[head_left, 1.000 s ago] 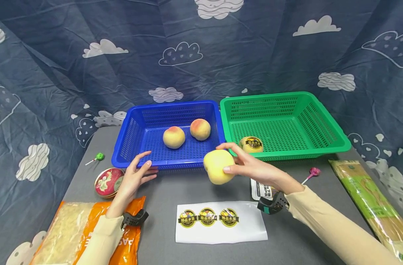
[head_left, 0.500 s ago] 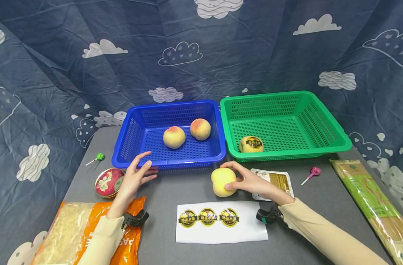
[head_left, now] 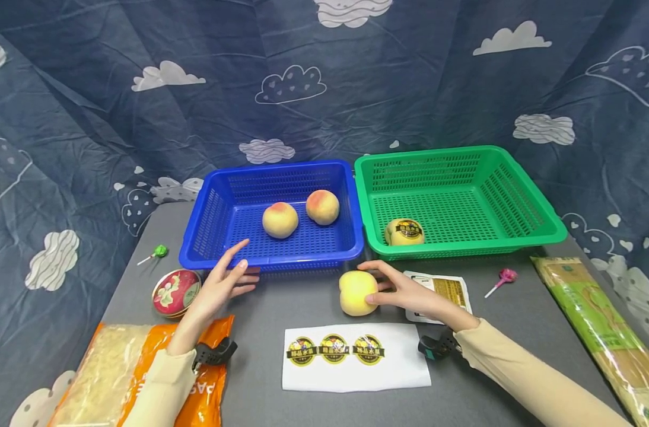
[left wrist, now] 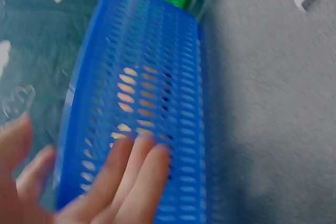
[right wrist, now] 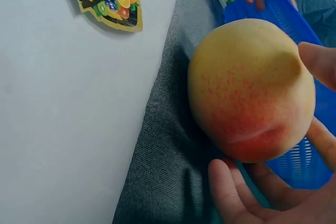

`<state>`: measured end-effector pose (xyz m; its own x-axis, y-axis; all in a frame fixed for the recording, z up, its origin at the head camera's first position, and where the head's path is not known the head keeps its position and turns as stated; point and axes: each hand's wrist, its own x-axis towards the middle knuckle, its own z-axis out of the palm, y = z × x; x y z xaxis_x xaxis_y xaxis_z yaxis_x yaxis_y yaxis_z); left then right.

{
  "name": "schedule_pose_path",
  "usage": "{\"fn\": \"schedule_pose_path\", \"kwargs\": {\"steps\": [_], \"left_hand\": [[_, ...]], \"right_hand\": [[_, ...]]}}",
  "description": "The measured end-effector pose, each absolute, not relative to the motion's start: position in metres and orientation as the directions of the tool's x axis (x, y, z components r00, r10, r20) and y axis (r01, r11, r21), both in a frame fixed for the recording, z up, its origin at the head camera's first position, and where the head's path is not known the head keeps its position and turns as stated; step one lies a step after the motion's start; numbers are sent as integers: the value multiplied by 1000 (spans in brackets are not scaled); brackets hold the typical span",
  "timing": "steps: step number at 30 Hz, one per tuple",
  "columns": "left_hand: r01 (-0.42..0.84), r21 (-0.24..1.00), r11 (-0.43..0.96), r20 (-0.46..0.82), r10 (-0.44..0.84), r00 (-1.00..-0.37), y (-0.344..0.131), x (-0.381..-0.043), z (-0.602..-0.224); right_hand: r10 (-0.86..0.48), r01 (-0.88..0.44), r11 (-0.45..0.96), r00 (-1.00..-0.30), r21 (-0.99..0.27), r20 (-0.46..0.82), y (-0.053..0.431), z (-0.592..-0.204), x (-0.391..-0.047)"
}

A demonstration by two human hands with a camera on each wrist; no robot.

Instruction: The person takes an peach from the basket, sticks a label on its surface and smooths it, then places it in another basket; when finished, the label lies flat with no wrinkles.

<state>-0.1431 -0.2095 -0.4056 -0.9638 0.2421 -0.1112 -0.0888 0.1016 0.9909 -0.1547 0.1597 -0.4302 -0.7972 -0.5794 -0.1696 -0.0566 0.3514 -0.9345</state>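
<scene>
A yellow peach with a red blush [head_left: 358, 293] sits low over the grey table, in front of the two baskets. My right hand [head_left: 404, 290] holds it from its right side. In the right wrist view the thumb touches one side of the peach [right wrist: 249, 93], with the fingers curved round the other. My left hand [head_left: 218, 290], fingers spread, is at the front wall of the blue basket [head_left: 271, 263] and holds nothing. Inside that basket lie two peaches [head_left: 280, 220]. A peach with a black-and-gold label [head_left: 405, 232] lies in the green basket [head_left: 463, 242].
A white sheet with three round stickers [head_left: 356, 376] lies in front of the peach. Around it are a flat packet [head_left: 452, 290], a pink lollipop [head_left: 508, 275], a noodle pack [head_left: 597, 320], a red tin [head_left: 176, 293], a green lollipop [head_left: 161, 251] and an orange bag [head_left: 212, 379].
My right hand has brought the peach down and nearer, from by the blue basket's front edge to the table. My left hand has shifted slightly right along the basket.
</scene>
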Motion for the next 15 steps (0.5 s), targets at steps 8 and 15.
{"fn": "schedule_pose_path", "kwargs": {"steps": [8, 15], "left_hand": [[404, 862, 307, 93, 687, -720, -147, -116, -403], [748, 568, 344, 44, 894, -445, -99, -92, -428]], "right_hand": [[-506, -130, 299, -861, -946, -42, 167, -423, -135], [-564, -232, 383, -825, -894, -28, 165, -432, -107]]}}
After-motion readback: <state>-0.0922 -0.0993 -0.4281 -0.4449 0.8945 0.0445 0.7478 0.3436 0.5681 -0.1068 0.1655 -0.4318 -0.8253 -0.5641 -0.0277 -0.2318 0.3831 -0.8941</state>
